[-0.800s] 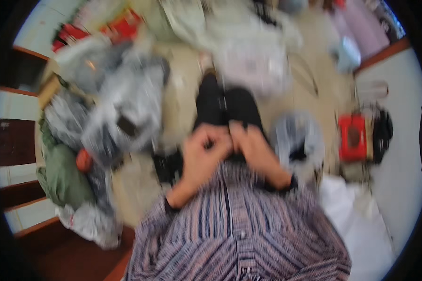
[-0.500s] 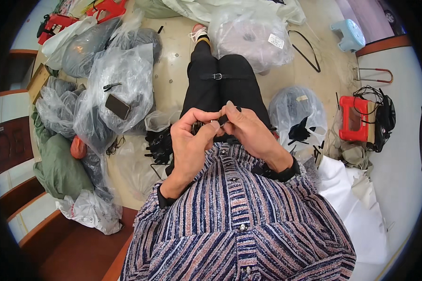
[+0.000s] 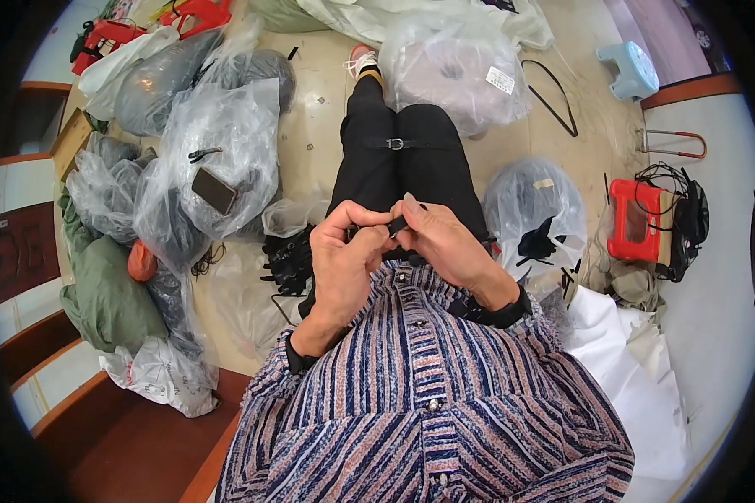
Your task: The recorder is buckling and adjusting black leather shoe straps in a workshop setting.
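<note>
Above my lap, my left hand and my right hand meet, fingertips nearly touching. Between them they pinch a short black strap; its ends are hidden by the fingers. Both thumbs lie along the top of it. Across my black-trousered thighs rests another thin black strap with a silver buckle. A bundle of black straps hangs beside my left hand. On the right of my lap, more black strips lie on a clear plastic bag.
Clear plastic bags fill the floor at left, with a phone on one. A wrapped bundle sits ahead by my foot. To the right are a red stool, white cloth and a blue stool.
The whole view has shifted slightly. My fingers have closed a little tighter round the strap, and the metal glint seen by my left fingers is now mostly covered.
</note>
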`<state>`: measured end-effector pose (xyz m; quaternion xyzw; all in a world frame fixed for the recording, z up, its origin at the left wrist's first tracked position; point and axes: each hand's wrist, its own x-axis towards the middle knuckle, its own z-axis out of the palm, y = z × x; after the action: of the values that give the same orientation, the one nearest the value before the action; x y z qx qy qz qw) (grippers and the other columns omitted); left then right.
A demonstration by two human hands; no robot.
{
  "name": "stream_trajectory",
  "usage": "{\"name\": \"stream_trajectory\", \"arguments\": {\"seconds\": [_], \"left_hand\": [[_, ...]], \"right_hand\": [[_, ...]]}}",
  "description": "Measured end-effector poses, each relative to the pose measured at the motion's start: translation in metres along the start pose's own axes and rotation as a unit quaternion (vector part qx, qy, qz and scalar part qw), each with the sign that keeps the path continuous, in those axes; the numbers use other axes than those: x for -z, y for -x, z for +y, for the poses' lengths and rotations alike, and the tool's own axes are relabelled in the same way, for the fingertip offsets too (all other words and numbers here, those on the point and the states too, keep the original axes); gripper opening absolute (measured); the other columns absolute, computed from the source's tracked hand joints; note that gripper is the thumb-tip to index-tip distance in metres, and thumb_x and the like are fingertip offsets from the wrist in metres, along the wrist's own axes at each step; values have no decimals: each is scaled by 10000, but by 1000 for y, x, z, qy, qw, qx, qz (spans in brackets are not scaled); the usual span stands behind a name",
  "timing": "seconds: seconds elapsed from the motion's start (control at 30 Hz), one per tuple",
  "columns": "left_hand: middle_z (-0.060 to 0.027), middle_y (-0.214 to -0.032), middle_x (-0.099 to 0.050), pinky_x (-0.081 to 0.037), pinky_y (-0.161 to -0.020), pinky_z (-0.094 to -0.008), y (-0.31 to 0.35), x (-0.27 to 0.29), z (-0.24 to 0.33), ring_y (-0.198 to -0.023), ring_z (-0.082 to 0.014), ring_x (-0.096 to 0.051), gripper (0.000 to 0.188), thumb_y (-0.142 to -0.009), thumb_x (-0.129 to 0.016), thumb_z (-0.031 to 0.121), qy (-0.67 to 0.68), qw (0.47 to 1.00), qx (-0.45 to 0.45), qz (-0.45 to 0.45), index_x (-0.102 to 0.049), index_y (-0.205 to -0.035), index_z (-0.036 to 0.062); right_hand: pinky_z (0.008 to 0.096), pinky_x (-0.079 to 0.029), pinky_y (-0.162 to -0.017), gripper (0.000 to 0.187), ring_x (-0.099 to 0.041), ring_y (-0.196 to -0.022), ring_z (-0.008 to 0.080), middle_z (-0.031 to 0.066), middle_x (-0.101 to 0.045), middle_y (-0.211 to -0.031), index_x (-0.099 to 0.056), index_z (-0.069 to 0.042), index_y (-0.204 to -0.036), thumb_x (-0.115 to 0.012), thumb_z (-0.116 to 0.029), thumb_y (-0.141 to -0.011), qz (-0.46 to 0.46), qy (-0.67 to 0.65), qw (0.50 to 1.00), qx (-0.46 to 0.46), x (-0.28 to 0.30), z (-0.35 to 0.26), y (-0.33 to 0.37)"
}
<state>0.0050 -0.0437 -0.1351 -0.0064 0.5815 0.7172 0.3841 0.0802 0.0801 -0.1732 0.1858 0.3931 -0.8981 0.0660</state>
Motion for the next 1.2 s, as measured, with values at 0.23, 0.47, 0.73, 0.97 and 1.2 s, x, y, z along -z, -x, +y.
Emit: {"name": "stream_trajectory", "arguments": {"seconds": [0.23, 0.47, 0.73, 0.97, 1.2], "left_hand": [[-26, -597, -550, -290, -396, -160, -6, -5, 0, -424, -7, -386, 41, -775, -550, 17, -25, 1000, 5, -8, -570, -806, 0], [10, -604, -540, -366, -444, -152, -3, -3, -2, -452, 0, -406, 27, -789, -564, 18, -70, 997, -14, -11, -579, -805, 3], [4, -659, -568, -360, -450, -153, 31, -8, -11, -491, 4, -431, 41, -789, -580, 21, -123, 992, -37, -6, -581, -824, 1], [-43, -685, -585, -296, -395, -157, 28, -10, -3, -439, -8, -382, 113, -810, -555, 58, -48, 997, 42, -41, -560, -902, -8], [-56, -680, -588, -265, -371, -158, 27, -14, 1, -413, -11, -365, 116, -811, -553, 61, -20, 997, 67, -38, -565, -902, -10]], "right_hand": [[212, -316, -552, 413, -361, -597, 66, -18, -404, -641, -486, -38, -767, -361, -400, -920, 8, 102, 995, 21, 2, -15, -1], [251, -318, -550, 465, -350, -585, 95, -2, -382, -595, -430, -38, -645, -355, -407, -917, 5, 123, 992, 33, 0, -20, 1], [253, -326, -547, 421, -364, -585, 98, 10, -407, -610, -437, -8, -655, -373, -325, -925, -12, 281, 958, 59, -6, -23, 33], [227, -329, -536, 389, -344, -576, 82, -22, -377, -604, -435, -10, -650, -397, -280, -928, -8, 214, 973, 83, -8, -22, 32], [206, -339, -579, 339, -345, -588, 59, -47, -365, -622, -440, -79, -655, -429, -289, -921, -25, -3, 999, 25, -4, -14, 32]]}}
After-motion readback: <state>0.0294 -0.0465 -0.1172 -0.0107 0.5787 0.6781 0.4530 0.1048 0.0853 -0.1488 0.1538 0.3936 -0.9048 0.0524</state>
